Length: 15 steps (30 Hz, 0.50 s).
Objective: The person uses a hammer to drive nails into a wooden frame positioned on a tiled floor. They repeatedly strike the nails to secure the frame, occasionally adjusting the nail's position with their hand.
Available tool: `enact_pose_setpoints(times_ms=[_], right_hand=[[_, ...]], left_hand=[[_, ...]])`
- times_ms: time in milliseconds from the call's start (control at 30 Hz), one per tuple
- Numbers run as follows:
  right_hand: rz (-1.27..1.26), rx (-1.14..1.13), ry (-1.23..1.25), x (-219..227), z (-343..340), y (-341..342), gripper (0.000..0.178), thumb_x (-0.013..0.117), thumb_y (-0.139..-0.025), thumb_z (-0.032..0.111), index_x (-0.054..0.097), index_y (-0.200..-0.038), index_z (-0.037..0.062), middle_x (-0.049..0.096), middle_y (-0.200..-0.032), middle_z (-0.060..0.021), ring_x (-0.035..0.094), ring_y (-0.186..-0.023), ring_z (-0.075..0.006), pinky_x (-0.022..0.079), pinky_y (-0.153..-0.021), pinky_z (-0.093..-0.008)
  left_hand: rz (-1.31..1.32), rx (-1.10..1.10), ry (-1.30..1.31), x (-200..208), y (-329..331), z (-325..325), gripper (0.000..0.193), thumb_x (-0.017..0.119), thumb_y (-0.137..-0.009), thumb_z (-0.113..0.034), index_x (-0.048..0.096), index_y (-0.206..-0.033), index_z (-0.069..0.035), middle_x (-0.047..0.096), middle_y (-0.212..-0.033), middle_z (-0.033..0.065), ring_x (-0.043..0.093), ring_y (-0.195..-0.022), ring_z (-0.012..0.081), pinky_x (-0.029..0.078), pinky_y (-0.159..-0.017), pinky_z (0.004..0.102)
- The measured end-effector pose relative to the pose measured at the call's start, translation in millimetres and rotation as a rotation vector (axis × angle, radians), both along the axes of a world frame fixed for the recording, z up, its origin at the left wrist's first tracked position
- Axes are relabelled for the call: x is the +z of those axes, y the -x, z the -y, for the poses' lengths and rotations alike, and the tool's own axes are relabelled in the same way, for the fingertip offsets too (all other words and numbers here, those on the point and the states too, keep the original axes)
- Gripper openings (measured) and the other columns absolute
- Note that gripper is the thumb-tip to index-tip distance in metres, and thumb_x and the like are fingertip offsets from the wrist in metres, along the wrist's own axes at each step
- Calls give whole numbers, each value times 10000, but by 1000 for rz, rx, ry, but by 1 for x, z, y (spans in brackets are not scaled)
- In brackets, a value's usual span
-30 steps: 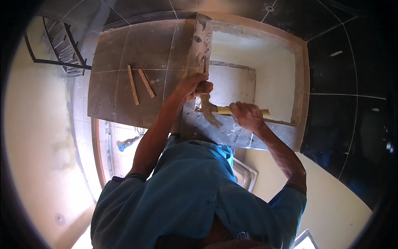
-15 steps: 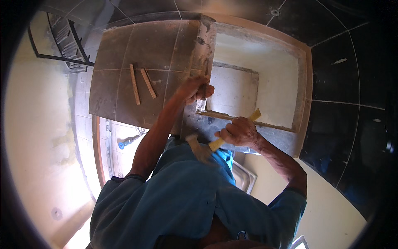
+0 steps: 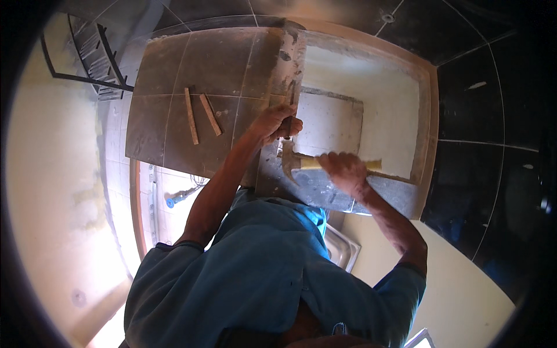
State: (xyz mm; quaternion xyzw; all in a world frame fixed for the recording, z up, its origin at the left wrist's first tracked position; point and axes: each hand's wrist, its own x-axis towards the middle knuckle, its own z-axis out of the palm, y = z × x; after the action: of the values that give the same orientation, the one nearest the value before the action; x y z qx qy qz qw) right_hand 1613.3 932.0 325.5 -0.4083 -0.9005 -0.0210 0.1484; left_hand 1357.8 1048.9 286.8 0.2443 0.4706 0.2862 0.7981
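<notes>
My left hand [image 3: 277, 124] is closed around a slim dark chisel [image 3: 290, 129], at the strip between the tiled countertop and the square opening. Most of the chisel is hidden by my fingers. My right hand [image 3: 344, 172], slightly blurred, grips the yellow handle of a claw hammer [image 3: 288, 163]. The hammer's head is just on the near side of my left fist, close to the chisel's near end; whether they touch I cannot tell. Under the hammer lies the counter's grey front ledge [image 3: 325, 188].
Two thin wooden strips [image 3: 200, 116] lie on the dark tiled countertop [image 3: 156, 124] to the left. The rough-edged opening [image 3: 389, 116] is on the right, beside a black tiled wall [image 3: 470, 174]. A blue-ended tool [image 3: 170, 202] rests below left; a metal sink [image 3: 342, 248] shows lower down.
The hammer has swung up and away from my body, its head moving from near my shirt to the chisel's near end. My left hand has stayed in place.
</notes>
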Motion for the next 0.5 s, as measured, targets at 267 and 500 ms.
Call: enact_pose_setpoints(times_ms=[267,500], right_hand=[[-112,92,-60,-9,0,3,108,684,-896,259,629,-921,168,503,-659,17,561,-558,-160,455,-498,-340],[-124,233,-43,9,26,12,130,670,-903,216,639,-995,129,530,-697,-14,586,-606,-189,480,-535,-384]], left_hand=[[-63,2,1,10,-4,2,341,674,-1004,-355,612,-1052,-24,718,-858,128,713,-724,191,610,-655,324],[-65,8,14,11,-7,3,323,672,-1009,-346,622,-1041,-28,713,-859,117,713,-721,183,615,-654,324]])
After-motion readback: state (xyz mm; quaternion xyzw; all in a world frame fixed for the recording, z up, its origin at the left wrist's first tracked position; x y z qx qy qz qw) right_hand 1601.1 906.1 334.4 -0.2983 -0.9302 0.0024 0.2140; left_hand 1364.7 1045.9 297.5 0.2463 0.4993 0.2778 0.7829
